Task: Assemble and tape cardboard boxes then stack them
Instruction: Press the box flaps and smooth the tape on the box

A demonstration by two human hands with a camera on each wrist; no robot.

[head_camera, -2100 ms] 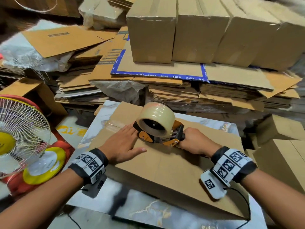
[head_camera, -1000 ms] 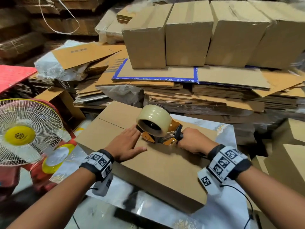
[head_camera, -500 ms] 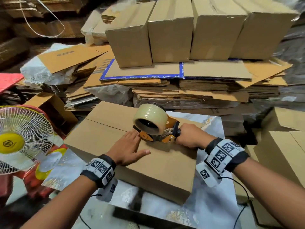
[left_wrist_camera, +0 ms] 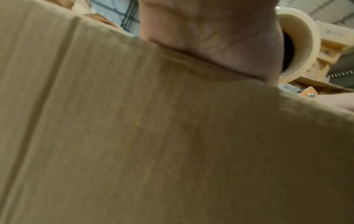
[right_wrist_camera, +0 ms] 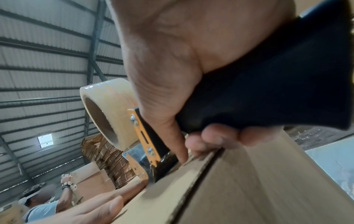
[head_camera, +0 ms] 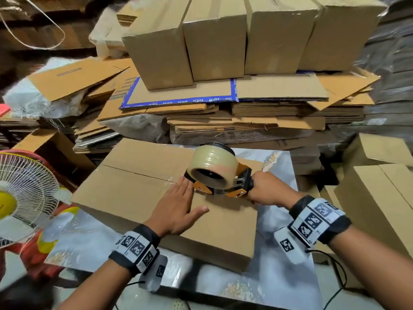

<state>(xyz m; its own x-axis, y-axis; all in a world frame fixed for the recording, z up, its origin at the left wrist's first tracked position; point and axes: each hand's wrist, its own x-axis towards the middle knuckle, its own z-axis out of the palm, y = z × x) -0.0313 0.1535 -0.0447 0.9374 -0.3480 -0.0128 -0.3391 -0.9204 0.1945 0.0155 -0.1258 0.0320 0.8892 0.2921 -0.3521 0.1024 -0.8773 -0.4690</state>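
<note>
The cardboard box (head_camera: 138, 198) lies flat on the counter (head_camera: 279, 283), its centre seam running from ten o'clock toward four. The right hand (head_camera: 267, 190), curled round the tape dispenser (head_camera: 220, 175), sits on that seam; the left hand (head_camera: 178, 204) presses spread flat at its nine o'clock. No writing legible on either.
</note>
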